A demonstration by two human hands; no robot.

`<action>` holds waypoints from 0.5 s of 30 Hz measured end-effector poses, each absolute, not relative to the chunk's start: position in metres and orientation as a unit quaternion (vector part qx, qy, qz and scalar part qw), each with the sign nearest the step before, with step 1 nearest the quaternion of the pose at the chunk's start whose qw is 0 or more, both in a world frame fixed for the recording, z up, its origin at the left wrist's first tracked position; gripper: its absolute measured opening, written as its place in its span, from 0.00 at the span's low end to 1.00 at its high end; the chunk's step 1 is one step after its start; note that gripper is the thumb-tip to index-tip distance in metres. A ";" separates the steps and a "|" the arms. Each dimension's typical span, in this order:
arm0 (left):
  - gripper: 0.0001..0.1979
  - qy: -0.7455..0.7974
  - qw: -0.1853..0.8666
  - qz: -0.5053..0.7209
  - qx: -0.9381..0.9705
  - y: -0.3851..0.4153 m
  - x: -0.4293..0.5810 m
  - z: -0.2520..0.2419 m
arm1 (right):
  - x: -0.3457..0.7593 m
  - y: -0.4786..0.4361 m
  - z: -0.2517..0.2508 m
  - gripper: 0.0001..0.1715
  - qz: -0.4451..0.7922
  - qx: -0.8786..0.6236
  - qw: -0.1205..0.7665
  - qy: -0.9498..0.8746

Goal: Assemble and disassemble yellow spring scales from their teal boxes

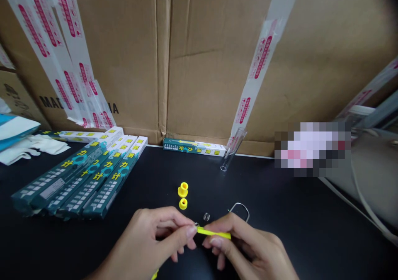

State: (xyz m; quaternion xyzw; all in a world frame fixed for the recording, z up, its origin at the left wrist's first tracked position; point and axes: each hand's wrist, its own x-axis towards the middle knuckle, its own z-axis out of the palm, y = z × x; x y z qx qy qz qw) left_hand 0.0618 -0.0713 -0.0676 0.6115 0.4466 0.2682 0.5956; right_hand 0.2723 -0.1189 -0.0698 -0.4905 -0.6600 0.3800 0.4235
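Yellow plastic rod, nearly level, points left, pinched between both hands.

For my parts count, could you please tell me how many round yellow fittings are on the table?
2. The taller yellow fitting stands on the black table beyond the shorter one, near the left hand and right hand; more could be hidden beneath them.
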 end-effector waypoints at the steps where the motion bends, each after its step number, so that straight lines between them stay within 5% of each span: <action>1: 0.16 0.443 0.602 0.264 0.610 -0.071 0.061 -0.068 | 0.275 -0.117 -0.067 0.11 0.367 -0.478 0.411 -0.684; 15: 0.15 0.429 0.606 0.224 0.631 -0.068 0.064 -0.063 | 0.303 -0.098 -0.041 0.13 0.180 -0.251 0.333 -0.891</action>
